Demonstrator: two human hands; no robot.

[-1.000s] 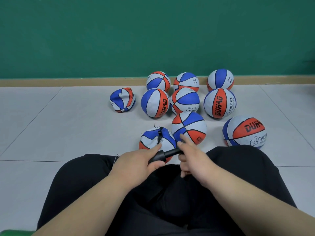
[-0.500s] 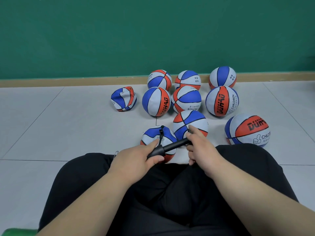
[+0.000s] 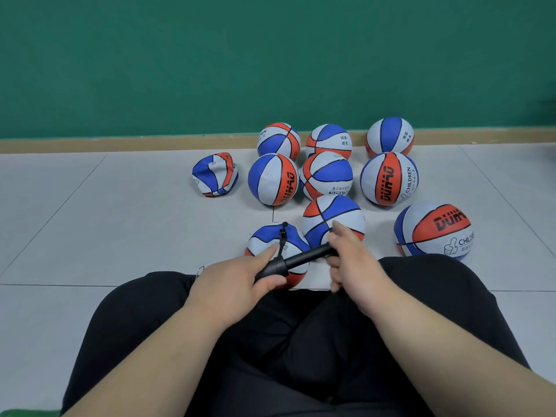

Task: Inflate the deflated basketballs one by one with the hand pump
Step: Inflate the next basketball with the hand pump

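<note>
A black hand pump (image 3: 296, 260) lies slanted between my hands, above my lap. My left hand (image 3: 237, 276) grips its barrel end. My right hand (image 3: 350, 260) grips the handle end, with the shaft drawn out between them. A short black hose (image 3: 282, 240) runs from the pump up to the top of a red, white and blue basketball (image 3: 270, 242) on the floor just in front of my knees. A crumpled, deflated ball (image 3: 215, 174) lies apart at the left of the group.
Several round basketballs (image 3: 388, 179) stand clustered on the grey tiled floor (image 3: 120, 221) ahead, up to the tan skirting of the green wall (image 3: 210, 70). One large ball (image 3: 433, 230) sits by my right knee. My legs in black trousers (image 3: 285, 341) fill the foreground.
My right hand has drawn the pump handle out to the right, away from my left hand, so more of the shaft shows. The left hand has stayed on the barrel.
</note>
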